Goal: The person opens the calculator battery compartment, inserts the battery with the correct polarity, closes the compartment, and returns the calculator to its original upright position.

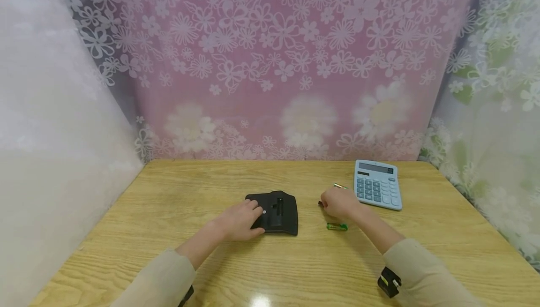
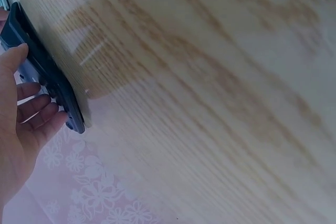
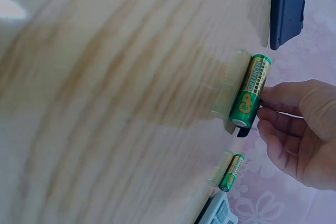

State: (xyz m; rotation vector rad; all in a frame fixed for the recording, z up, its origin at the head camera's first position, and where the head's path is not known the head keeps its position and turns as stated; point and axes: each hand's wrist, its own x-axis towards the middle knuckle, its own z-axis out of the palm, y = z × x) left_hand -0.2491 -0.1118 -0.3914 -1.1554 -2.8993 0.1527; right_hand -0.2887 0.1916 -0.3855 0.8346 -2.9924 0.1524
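Observation:
A black device [image 1: 288, 214] lies on the table with a narrow open slot on its upper face. My left hand [image 1: 239, 220] rests on its left side, fingers over the surface and thumb near the front edge. In the left wrist view the thumb and fingertips touch the device [image 2: 34, 59]. To the right, my right hand [image 1: 339, 202] pinches a small black piece [image 1: 320, 203] just at the table. The right wrist view shows this piece [image 3: 243, 131] partly hidden behind a green GP battery [image 3: 251, 90]. That battery [image 1: 337, 227] lies nearer me than the hand.
A second green battery [image 1: 340, 186] lies beyond the right hand, partly covered by it. Right of it is a light blue calculator [image 1: 378, 185], display up. The wooden table [image 1: 168, 194] ends against a pink flowered curtain [image 1: 270, 86], with pale curtains at both sides.

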